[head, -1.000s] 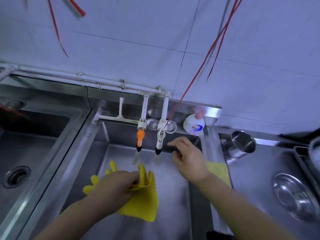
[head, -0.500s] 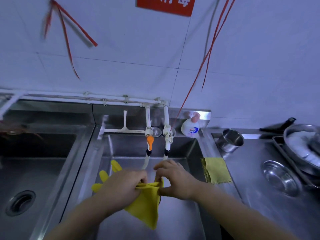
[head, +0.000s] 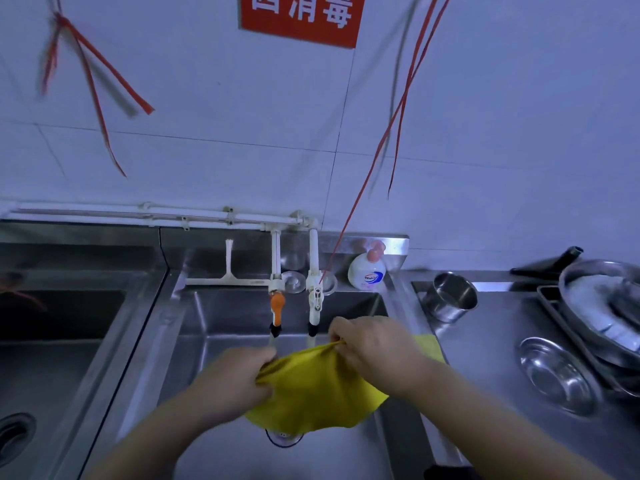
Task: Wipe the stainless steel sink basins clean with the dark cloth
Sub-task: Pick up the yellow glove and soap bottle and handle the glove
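Over the middle sink basin, the left hand and right hand each pinch an edge of the yellow cloth, stretched between them below two taps, soap bottle behind.

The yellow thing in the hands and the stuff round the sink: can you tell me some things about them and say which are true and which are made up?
1. Both hands hold the yellow glove over the middle basin. True: the left hand and right hand each grip it.
2. The soap bottle stands on the ledge behind the taps. True.
3. The left tap has a blue handle. False: it is orange.
4. The steel cup stands in the middle basin. False: it stands on the counter to the right.
5. The sign on the wall is green. False: it is red.
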